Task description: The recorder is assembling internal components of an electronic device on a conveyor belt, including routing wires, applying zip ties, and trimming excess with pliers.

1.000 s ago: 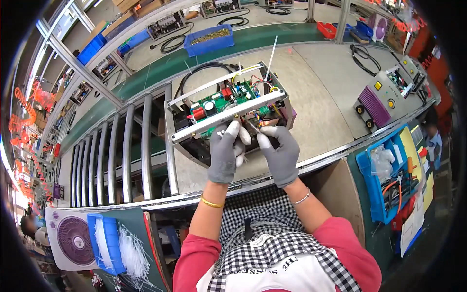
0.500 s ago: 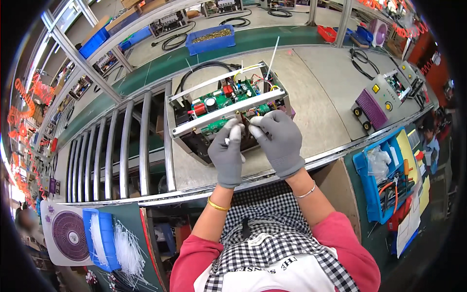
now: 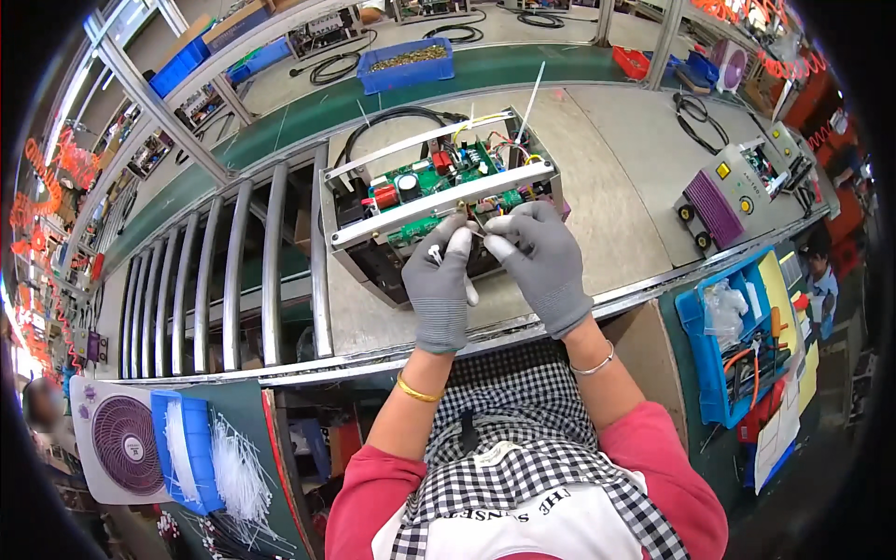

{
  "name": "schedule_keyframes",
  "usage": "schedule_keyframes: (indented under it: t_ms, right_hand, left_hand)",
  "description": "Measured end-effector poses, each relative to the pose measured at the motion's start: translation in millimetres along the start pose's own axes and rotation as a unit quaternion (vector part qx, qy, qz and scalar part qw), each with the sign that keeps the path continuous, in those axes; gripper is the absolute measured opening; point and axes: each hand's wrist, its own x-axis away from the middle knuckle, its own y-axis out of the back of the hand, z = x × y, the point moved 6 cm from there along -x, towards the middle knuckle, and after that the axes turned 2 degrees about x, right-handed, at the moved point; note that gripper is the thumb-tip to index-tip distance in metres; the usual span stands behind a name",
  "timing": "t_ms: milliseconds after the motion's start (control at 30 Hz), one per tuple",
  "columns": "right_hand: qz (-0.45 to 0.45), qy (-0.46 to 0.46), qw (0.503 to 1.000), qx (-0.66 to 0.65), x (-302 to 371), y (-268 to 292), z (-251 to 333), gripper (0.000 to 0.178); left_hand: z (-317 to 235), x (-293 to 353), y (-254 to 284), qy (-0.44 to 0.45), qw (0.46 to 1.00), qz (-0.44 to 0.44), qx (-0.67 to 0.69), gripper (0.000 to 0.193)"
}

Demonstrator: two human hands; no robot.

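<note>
An open metal chassis (image 3: 373, 271) stands in front of me, with a green circuit board (image 3: 425, 187) under two metal crossbars. Both my hands wear grey gloves with white fingertips and meet at its near side, below the near crossbar (image 3: 439, 213). My left hand (image 3: 439, 280) is closed; white cable ties (image 3: 435, 253) poke out of it. My right hand (image 3: 539, 266) pinches thumb against fingers, close to the left fingertips. A thin dark strand, perhaps a wire (image 3: 480, 230), shows between the fingertips; which hand grips it is hard to tell. An upright white cable tie (image 3: 533, 98) sticks up at the chassis's far right.
Metal rollers (image 3: 233, 280) lie to the left. A purple-and-grey machine (image 3: 728, 201) stands at right. A blue tray with tools (image 3: 714, 373) is at lower right; loose cable ties (image 3: 241, 476) lie by a blue bin (image 3: 191, 448) at lower left. A blue bin of small brass-coloured parts (image 3: 406, 79) sits behind.
My hands stay together at the chassis's near side. My left hand has turned slightly, showing more of the white cable ties. The right fingers have shifted a little, and the thin strand shows more clearly.
</note>
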Motion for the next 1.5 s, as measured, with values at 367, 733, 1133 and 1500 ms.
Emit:
schedule_keyframes:
  t_ms: [367, 733, 1133, 1500]
  right_hand:
    - [-0.042, 0.021, 0.999, -0.004, 2, -8, 1, 0.016]
    - [-0.096, 0.074, 0.993, 0.012, 2, -7, 5, 0.014]
    - [-0.109, 0.078, 0.991, 0.019, 2, -8, 6, 0.014]
    - [-0.105, 0.098, 0.989, 0.038, -1, -7, 12, 0.013]
  left_hand:
    - [7, -1, 0, 0.019, 0.997, -0.014, 0.077, 0.028]
    - [15, -2, 0, 0.041, 0.990, -0.017, 0.135, 0.032]
    - [20, -1, 2, 0.053, 0.983, -0.024, 0.177, 0.033]
    - [19, 2, -4, 0.046, 0.982, -0.002, 0.182, 0.032]
